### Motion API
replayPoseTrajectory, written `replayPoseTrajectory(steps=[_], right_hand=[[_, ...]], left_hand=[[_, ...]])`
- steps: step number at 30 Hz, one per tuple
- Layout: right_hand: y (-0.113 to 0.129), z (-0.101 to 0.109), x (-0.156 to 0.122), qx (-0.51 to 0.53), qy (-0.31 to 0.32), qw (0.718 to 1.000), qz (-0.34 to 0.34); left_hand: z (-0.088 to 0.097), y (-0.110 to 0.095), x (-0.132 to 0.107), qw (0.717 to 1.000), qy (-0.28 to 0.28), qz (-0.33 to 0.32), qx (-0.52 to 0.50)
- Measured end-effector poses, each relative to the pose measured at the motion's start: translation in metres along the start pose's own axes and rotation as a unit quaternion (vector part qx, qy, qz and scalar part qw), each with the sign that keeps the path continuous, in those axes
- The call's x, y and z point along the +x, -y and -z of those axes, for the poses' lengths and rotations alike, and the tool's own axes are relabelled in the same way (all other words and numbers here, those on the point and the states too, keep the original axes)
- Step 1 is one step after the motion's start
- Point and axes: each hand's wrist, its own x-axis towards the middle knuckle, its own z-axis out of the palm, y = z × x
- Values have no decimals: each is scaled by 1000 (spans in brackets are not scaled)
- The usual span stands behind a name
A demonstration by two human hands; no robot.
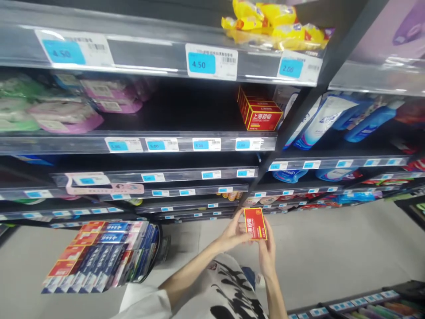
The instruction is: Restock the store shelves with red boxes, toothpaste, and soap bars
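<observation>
Left hand (pixel 233 234) and right hand (pixel 267 249) clasp a red box (pixel 255 223) upright, lower centre; matching boxes (pixel 260 113) shelved straight above

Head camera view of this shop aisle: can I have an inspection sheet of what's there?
Surface: grey metal shelf with blue price labels.
Job's things: small red card box with yellow edge, held in both hands; stack of matching red boxes on the shelf.
Clutter: dark-rimmed basket of long red and blue cartons; yellow packets on top.
Grippers: left hand and right hand both grip the box.
Cables: nothing seen.
Surroundings: pale grey floor.
</observation>
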Motion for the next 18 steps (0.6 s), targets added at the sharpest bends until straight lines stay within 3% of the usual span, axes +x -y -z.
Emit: replayPoseTrajectory(steps=[4,7,13,18], right_hand=[[0,-4,1,22,-119,993,-12],[3,-10,3,47,-170,984,-25],[8,-23,8,66,-160,984,-44],[10,-29,6,85,-151,982,-72]], left_hand=[[-21,15,13,990,-119,-53,-45],[-21,16,12,987,-142,-65,-30],[2,0,-2,989,-137,-43,19],[8,-1,-5,986,-160,-29,37]])
